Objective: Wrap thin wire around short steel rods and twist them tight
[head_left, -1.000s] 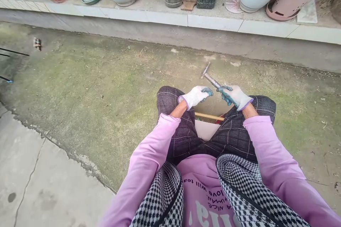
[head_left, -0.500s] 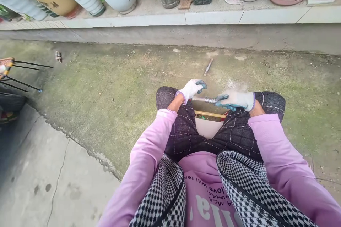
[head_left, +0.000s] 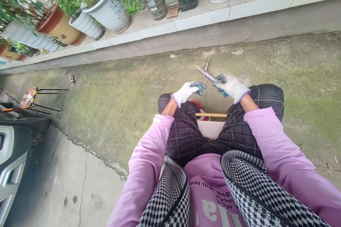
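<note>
Both hands wear white gloves with blue-grey coated fingers. My right hand (head_left: 229, 87) is closed around the near end of a wire-wrapped stick (head_left: 207, 74), which points up and left. Shiny wire is coiled round the stick's middle, and its far end is bare. My left hand (head_left: 189, 91) is just left of it, fingers curled in a pinch on what looks like a thin strand of wire (head_left: 205, 81) running toward the coil. Another short stick (head_left: 207, 63) lies on the ground just beyond, partly behind the held one.
Potted plants, among them a white pot (head_left: 113, 12), line a tiled ledge (head_left: 157, 30) ahead. A chair with thin black legs (head_left: 29, 97) is at the left, near a vehicle (head_left: 13, 163). Between my knees are a yellow bar (head_left: 211, 115) and a red shoe (head_left: 195, 105).
The wire-wrapped stick has swung from nearly level to tilted up and away. My right hand has moved slightly forward and left. The view has turned, showing more of the vehicle.
</note>
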{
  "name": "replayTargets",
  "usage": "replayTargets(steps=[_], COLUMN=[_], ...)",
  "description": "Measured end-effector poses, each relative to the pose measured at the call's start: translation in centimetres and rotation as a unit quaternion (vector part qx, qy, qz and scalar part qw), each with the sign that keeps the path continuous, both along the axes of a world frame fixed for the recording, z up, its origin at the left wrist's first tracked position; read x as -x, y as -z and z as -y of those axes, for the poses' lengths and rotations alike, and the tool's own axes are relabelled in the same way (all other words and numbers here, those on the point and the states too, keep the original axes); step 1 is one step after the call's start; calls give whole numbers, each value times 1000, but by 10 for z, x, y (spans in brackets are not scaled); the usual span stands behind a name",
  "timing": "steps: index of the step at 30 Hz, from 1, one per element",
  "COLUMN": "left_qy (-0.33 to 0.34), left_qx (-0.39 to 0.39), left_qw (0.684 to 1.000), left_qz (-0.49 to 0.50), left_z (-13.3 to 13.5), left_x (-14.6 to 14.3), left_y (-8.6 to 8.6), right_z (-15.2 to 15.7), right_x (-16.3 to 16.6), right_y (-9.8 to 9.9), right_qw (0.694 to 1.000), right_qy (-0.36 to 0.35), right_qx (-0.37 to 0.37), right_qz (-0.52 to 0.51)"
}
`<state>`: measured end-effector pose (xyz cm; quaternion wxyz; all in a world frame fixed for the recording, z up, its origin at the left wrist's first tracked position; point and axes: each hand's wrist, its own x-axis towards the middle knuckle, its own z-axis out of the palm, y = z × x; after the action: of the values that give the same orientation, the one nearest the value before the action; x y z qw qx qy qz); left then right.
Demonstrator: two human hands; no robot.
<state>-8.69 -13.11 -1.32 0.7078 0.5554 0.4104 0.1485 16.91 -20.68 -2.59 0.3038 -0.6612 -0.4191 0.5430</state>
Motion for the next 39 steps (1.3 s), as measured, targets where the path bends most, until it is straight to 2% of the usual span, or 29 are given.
replayTargets(steps=[3, 6, 9, 12, 14, 21, 25, 27, 29, 31, 33, 36, 39], left_qy=[-1, 0, 28, 48, 48, 59, 38, 38, 37, 16, -23, -79, -109], left_qx=[8, 17, 35, 42, 41, 33, 32, 34, 43, 51, 49, 32, 36], left_qw=[999, 999, 998, 998, 998, 997, 997, 997, 998, 999, 998, 994, 991], left_qz=[32, 42, 35, 19, 23, 44, 57, 56, 36, 1, -36, -69, -64], left_z=[-6, 2, 14, 20, 20, 18, 23, 25, 28, 31, 33, 32, 26], left_x=[7, 5, -1, -6, -8, -4, 1, 2, -1, -5, -10, -15, -15], left_y=[13, 32, 49, 59, 61, 55, 47, 43, 40, 37, 35, 32, 33], right_z=[-1, -4, -7, -6, -3, 0, -5, -6, -4, 2, 9, 19, 23], right_x=[6, 10, 9, 6, 5, -2, -9, -11, -13, -16, -19, -22, -25], right_y=[5, 11, 17, 23, 26, 43, 50, 48, 43, 35, 26, 14, 12], right_qw=[997, 997, 991, 940, 921, 920, 918, 927, 957, 990, 998, 990, 976], right_qy=[64, 68, 5, -80, -98, -93, -72, -53, -15, 25, 37, -37, -186], right_qx=[-3, -16, -21, -19, -16, -33, -40, -37, -33, -35, -45, -32, 6], right_qz=[-39, -30, 135, 332, 378, 379, 387, 370, 289, 131, -29, -130, -113])
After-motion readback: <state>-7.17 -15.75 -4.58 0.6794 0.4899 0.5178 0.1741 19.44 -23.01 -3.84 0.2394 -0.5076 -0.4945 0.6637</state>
